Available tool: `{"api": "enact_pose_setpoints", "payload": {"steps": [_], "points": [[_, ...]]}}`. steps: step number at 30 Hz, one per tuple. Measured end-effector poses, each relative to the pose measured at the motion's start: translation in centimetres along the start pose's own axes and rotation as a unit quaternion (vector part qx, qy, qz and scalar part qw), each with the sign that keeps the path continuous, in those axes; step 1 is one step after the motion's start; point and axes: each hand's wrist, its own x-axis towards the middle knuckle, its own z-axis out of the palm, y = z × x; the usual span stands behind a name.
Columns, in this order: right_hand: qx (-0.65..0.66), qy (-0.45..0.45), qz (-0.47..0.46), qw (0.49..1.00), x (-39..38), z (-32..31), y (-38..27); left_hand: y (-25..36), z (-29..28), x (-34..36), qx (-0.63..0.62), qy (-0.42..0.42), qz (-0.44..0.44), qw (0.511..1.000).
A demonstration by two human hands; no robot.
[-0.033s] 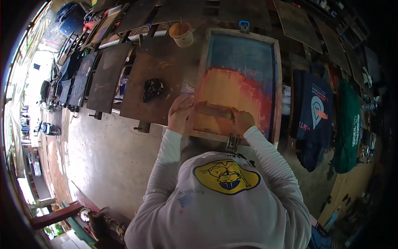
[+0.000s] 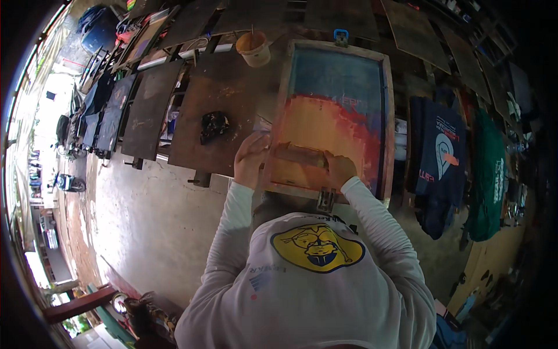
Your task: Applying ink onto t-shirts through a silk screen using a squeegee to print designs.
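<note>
Wooden squeegee [image 2: 299, 155] gripped by left hand [image 2: 251, 158], right hand [image 2: 340, 168] (on orange-inked screen [image 2: 343, 93]).

Single head view only, so nothing is being shared with a second view. The scene is being looked down on steeply from above the person's head, facing forward over the white-shirted torso [image 2: 302, 291]. The screen frame [image 2: 334, 116] is being seen near, mid-picture; straight edges are being bent toward the dark fisheye rim.

Daylight glare at left, dim right side, soft focus, fisheye-bent dark edges
</note>
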Motion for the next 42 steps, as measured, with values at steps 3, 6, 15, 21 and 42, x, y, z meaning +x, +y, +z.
{"api": "enact_pose_setpoints", "payload": {"steps": [3, 6, 15, 21, 42], "points": [[0.001, 0.035, 0.010, 0.999, 0.1, 0.0, -0.5, 0.8, -1.7, 0.5, 0.031, -0.003, -0.005, 0.999], [0.006, 0.000, 0.055, 0.998, 0.5, -0.4, -0.9, 1.3, -2.5, 2.9, 0.135, -0.011, 0.012, 0.991], [0.063, 0.082, 0.094, 0.990, 0.9, 0.5, -0.6, 1.4, 0.6, 21.4, 0.512, -0.336, 0.166, 0.773], [0.079, 0.100, 0.173, 0.977, 0.3, 0.8, -2.0, 2.6, 6.1, 28.3, 0.743, -0.410, 0.003, 0.529], [0.051, 0.096, 0.270, 0.957, -0.4, 1.2, -5.8, 5.1, 9.8, 34.2, 0.830, -0.426, 0.255, 0.254]]}}
